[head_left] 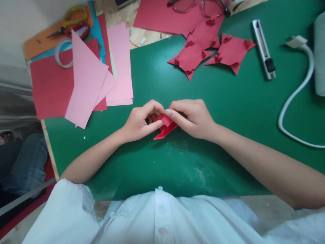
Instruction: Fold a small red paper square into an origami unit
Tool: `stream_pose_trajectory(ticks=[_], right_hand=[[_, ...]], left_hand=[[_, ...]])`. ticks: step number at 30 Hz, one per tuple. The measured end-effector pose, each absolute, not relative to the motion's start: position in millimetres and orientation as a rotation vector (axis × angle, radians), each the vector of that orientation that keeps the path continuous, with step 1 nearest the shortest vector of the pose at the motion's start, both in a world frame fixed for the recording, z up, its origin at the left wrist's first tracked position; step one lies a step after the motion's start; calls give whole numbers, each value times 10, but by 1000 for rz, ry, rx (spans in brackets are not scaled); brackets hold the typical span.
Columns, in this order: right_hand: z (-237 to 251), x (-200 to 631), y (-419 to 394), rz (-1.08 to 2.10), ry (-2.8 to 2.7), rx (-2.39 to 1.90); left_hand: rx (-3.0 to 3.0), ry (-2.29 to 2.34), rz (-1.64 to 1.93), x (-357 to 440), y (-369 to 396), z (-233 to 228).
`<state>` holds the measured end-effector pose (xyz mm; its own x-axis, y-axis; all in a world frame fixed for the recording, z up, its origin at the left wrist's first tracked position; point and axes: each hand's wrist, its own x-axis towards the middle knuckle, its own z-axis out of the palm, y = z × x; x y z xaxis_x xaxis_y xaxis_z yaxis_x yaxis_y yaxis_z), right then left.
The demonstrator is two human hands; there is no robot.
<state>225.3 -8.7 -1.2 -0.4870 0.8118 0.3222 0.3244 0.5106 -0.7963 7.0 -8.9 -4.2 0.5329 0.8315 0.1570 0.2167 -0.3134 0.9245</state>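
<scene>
A small folded piece of red paper (pixel 165 128) is pinched between both hands just above the green cutting mat (pixel 177 162). My left hand (pixel 139 122) grips its left end with thumb and fingers. My right hand (pixel 194 117) holds the right end, fingertips pressed on a fold. Part of the paper is hidden under the fingers. Two finished red folded star-like shapes (pixel 190 56) (pixel 231 51) lie on the mat farther back.
Pink sheets (pixel 99 71) and red sheets (pixel 50 84) are stacked at the left, with scissors (pixel 71 25) and a tape roll (pixel 62 52) behind them. A utility knife (pixel 264 49) lies at the right, near a white cable (pixel 297 91). Glasses (pixel 200 5) rest at the back.
</scene>
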Motion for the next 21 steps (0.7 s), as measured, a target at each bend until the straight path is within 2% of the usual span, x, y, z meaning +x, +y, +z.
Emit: stream_pose_trajectory(ticks=[21], right_hand=[[-37, 2275, -94, 928, -2103, -948]], left_hand=[[1831, 803, 765, 39, -68, -37]])
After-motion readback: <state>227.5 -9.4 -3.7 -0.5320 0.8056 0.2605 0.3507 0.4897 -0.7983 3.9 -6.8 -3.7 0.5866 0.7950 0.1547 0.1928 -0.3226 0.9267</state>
